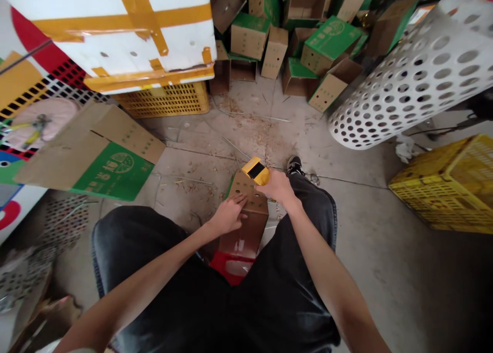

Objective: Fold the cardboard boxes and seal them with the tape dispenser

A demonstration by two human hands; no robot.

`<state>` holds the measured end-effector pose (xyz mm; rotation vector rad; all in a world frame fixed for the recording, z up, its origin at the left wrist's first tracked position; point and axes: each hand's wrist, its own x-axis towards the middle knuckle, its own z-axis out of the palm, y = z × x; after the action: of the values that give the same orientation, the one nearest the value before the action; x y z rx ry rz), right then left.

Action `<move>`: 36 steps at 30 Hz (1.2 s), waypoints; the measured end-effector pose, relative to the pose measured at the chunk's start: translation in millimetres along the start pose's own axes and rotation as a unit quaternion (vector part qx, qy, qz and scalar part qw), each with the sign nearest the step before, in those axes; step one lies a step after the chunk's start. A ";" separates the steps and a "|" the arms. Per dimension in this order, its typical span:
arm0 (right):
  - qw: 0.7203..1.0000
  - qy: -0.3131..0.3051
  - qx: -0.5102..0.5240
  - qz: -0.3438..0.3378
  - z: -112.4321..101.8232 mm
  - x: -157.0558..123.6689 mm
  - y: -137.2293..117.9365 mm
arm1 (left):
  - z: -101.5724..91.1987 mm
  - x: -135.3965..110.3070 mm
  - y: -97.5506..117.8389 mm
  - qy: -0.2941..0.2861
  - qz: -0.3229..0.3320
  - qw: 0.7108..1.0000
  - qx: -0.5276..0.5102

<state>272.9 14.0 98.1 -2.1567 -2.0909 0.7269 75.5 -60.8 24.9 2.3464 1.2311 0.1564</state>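
Dark shorts (154, 255) astride carton (246, 240). Left hand (227, 215): fingers (239, 203) flat on carton, holding nothing. Right hand (278, 187): fingers (264, 184) closed round yellow tool (256, 170) at carton's far edge; open floor (358, 250) rightward.

The left hand (228, 215) rests on a cardboard box (244, 229) lying on the concrete floor (354, 224) between the person's legs (154, 260). The right hand (278, 186) holds a handheld tool (256, 171) just above the box's far end. A flat object (230, 268) lies under the box's near end, and a shoe (295, 165) stands just beyond the right leg. Well ahead lies a heap of cardboard boxes (296, 44). Ahead to the left, a taped panel (115, 29) sits on a plastic crate (165, 100), with a flattened carton (92, 155) on the floor before them. To the right, a perforated sheet (412, 70) stands beside the heap, and a second plastic crate (447, 183) sits nearer on the floor.
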 end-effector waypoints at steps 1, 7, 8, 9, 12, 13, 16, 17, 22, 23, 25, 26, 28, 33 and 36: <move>1.000 0.001 0.000 -0.001 -0.2 0.1 0.5 | -0.9 -0.6 0.3 0.002 0.004 1.000 -0.001; 1.000 0.009 -0.011 -0.004 -1.3 0.9 1.4 | -5.4 -5.8 2.0 0.019 -0.001 0.999 -0.036; 1.000 0.009 -0.015 -0.003 -1.1 1.2 1.2 | -5.6 -5.6 1.7 0.013 -0.009 0.999 -0.045; 1.000 0.009 -0.018 -0.003 -0.8 1.6 1.1 | -5.8 -5.0 1.6 0.004 -0.019 0.998 -0.054; 1.000 0.010 -0.016 -0.008 0.8 2.7 0.8 | -7.7 -0.9 4.5 -0.022 -0.060 0.996 -0.063; 1.000 0.009 -0.012 -0.008 1.2 2.8 0.8 | -9.0 0.8 6.8 -0.030 -0.073 0.995 -0.057; 1.000 0.005 -0.003 0.002 1.0 1.5 0.6 | -14.1 5.7 15.8 -0.054 -0.112 0.992 -0.027; 1.000 0.003 -0.002 0.006 0.3 0.6 0.5 | -15.5 7.1 18.5 -0.061 -0.124 0.990 -0.017; 1.000 -0.002 -0.009 0.019 -4.9 -4.6 1.1 | -15.6 8.6 23.0 -0.048 -0.120 0.991 -0.025; 1.000 -0.002 -0.008 0.021 -5.5 -5.3 1.8 | -14.7 7.5 22.5 -0.042 -0.115 0.992 -0.033; 1.000 0.001 -0.002 0.026 -5.5 -5.8 3.9 | -12.8 4.3 21.1 -0.042 -0.116 0.991 -0.047; 1.000 0.003 0.002 0.028 -5.0 -5.7 5.1 | -12.2 2.5 20.5 -0.045 -0.119 0.990 -0.052; 1.000 0.006 0.008 0.029 -3.4 -4.7 7.2 | -11.6 -0.3 20.0 -0.042 -0.125 0.990 -0.055; 1.000 0.009 0.017 0.024 0.6 -1.3 8.3 | -12.7 3.9 26.2 -0.047 -0.168 0.984 -0.028; 1.000 0.011 0.017 0.022 2.7 -1.0 7.2 | -12.9 8.6 33.9 -0.072 -0.179 0.981 0.003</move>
<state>278.6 11.6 93.5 -2.1892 -2.0119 0.7341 101.8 -65.4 51.0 2.0574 1.5511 -0.1352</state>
